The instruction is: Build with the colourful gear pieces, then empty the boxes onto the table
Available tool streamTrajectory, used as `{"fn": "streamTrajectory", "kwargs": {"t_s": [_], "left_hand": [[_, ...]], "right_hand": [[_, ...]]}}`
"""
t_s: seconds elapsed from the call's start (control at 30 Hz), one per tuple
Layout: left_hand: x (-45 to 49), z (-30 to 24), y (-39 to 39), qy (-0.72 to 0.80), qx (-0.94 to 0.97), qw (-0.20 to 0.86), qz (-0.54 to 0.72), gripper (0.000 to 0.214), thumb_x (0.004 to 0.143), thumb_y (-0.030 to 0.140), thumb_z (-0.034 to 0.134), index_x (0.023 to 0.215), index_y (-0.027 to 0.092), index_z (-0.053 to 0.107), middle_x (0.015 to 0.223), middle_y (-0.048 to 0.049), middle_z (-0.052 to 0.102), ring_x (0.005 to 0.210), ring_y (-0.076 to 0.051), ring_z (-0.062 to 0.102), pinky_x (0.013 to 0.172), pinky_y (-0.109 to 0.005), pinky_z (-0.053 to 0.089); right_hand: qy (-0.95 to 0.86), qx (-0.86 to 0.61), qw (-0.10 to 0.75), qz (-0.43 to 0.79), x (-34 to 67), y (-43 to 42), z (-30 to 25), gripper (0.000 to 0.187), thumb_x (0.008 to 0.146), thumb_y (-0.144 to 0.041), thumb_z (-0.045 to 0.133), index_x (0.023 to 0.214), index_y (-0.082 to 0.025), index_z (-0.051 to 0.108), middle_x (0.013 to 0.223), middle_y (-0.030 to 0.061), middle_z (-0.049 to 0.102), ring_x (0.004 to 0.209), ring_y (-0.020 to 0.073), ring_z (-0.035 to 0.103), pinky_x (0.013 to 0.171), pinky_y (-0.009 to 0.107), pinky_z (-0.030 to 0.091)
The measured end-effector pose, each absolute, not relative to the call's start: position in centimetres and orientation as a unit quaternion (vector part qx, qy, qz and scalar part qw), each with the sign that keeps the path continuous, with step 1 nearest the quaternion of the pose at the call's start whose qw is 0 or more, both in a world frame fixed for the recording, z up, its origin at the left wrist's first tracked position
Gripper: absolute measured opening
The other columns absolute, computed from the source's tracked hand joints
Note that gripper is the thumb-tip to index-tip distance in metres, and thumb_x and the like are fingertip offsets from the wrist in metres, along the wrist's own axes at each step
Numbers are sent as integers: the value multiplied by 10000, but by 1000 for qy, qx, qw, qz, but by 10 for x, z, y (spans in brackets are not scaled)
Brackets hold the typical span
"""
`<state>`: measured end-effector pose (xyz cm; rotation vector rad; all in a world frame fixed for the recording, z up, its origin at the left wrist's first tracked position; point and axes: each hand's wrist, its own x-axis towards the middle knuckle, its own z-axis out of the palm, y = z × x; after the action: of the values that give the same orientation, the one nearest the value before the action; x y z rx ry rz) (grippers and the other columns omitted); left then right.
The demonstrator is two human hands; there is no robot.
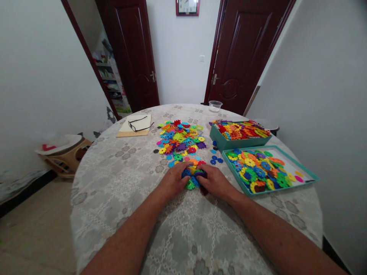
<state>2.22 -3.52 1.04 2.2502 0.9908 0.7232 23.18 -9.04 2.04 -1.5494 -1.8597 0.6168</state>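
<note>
Pinching blue discs (185, 173), the left hand (174, 178) faces the right hand (215, 180), whose thumb and fingers close on purple discs (200, 173). Both sit before a colourful heap (181, 140) on the table (114, 191).

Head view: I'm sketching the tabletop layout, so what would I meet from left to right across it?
Eyeglasses → the pile of colourful gear-shaped pieces → the loose blue pieces → the shallow teal-rimmed tray.

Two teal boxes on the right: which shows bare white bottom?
The shallow tray nearer the right hand, bare toward its right side; the deeper box behind is heaped full.
</note>
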Motion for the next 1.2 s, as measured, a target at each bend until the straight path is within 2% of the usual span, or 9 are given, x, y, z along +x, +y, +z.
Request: {"fn": "streamTrajectory", "kwargs": {"t_s": [0.27,0.5,0.73,1.03,1.2], "left_hand": [[20,10,-30,388,819,281,318,534,887,172,637,1412,268,628,1402,-84,664,1312,-264,603,1175,-454,446],[25,3,-30,364,846,256,294,425,853,115,626,1253,228,714,1264,-86,735,1223,-274,660,1124,-452,484],[22,10,-23,398,823,278,294,311,859,200,622,1146,243,736,1188,-78,756,1132,-285,690,1063,-461,506],[21,21,-23,451,757,326,341,301,798,223,685,1081,263,779,1123,-87,776,1053,-312,700,977,-451,518],[22,24,-23,471,732,348,348,322,780,214,699,1088,257,780,1068,-70,774,967,-277,694,939,-422,512]], "right_hand": [[-689,-605,326,230,233,-92,20,114,865,-193,610,902,-246,704,766,1,689,805,210,661,716,280,485],[-727,-579,319,188,232,-90,22,140,844,-97,615,897,-199,695,881,20,695,836,180,634,773,264,453],[-721,-581,317,207,237,-93,30,137,881,-104,619,887,-217,695,859,-1,694,805,160,649,759,250,456],[-714,-641,275,60,302,-88,66,152,946,-183,636,1068,-190,726,1038,75,739,977,217,675,872,296,469],[-627,-757,164,-79,363,-91,71,206,952,-196,583,1095,-142,721,1057,153,725,972,268,675,844,339,471]]}}
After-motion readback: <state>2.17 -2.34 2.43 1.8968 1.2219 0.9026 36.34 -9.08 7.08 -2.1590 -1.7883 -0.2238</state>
